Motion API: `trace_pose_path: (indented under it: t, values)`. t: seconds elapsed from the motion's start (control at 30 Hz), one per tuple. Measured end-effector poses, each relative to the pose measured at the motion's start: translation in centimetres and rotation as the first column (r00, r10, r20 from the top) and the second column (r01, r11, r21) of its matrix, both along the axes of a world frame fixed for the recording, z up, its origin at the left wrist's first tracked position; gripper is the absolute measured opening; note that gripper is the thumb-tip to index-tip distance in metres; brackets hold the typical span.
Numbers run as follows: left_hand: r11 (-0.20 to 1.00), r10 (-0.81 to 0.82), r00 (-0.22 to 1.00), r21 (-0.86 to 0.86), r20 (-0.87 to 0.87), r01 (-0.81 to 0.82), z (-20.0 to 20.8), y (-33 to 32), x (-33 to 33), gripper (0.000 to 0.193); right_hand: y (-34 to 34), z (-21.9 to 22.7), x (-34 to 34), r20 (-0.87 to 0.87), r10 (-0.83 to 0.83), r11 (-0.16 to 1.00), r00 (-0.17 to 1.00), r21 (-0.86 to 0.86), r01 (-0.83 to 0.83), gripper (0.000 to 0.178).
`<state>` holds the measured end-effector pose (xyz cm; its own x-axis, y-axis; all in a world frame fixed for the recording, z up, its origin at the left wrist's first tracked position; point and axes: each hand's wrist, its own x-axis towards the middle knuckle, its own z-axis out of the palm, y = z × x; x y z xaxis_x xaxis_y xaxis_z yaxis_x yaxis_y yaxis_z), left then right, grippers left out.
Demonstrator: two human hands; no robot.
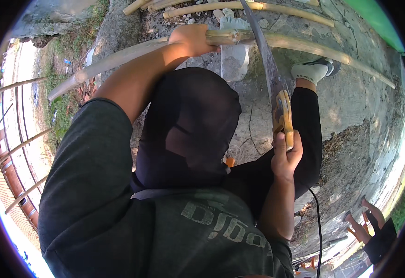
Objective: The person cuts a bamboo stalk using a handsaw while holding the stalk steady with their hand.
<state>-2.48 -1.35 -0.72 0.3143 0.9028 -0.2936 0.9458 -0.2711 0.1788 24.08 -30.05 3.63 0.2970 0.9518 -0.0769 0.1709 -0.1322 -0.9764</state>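
A long bamboo pole (299,44) lies crosswise in front of me, over a pale block (235,62). My left hand (191,39) is closed around the pole, to the left of the block. In my right hand (287,157) is the yellow handle of a hand saw (263,51), fingers wrapped around it. The saw's long blade points away from me and crosses the pole just right of the block. Whether its teeth have cut into the bamboo, I cannot tell.
More bamboo poles (202,8) lie at the far side among rubble. My foot in a white sock and sandal (310,71) is on the cracked concrete, near the pole. A black cable (319,231) hangs at lower right. Another person (381,241) is at the right edge.
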Motion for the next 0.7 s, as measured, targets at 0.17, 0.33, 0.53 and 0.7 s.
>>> trace_pose_path:
  t: [0.17, 0.33, 0.53, 0.7]
  values:
    - [0.998, -0.004, 1.000, 0.056, 0.001, 0.004, -0.1, -0.1, -0.2, 0.069, -0.1, -1.1, 0.4, -0.006, 0.047, 0.998, 0.999, 0.033, -0.047, 0.019]
    - [1.000, 0.015, 1.000, 0.019, -0.026, -0.014, -0.5, -0.3, -0.1, 0.070, -0.2, -1.8, 0.4, -0.015, 0.068, 0.996, 0.998, 0.065, -0.066, 0.023]
    - [0.999, 0.033, 0.999, -0.032, -0.033, -0.034, 0.6, -0.3, 0.5, 0.074, 0.2, -1.6, 1.1, -0.035, 0.091, 0.994, 0.995, 0.060, -0.089, 0.023]
    - [0.999, 0.043, 0.996, 0.008, -0.083, -0.043, 0.4, -0.3, 0.9, 0.072, 0.3, -0.9, 1.3, -0.003, 0.098, 0.994, 0.995, 0.049, -0.097, 0.024]
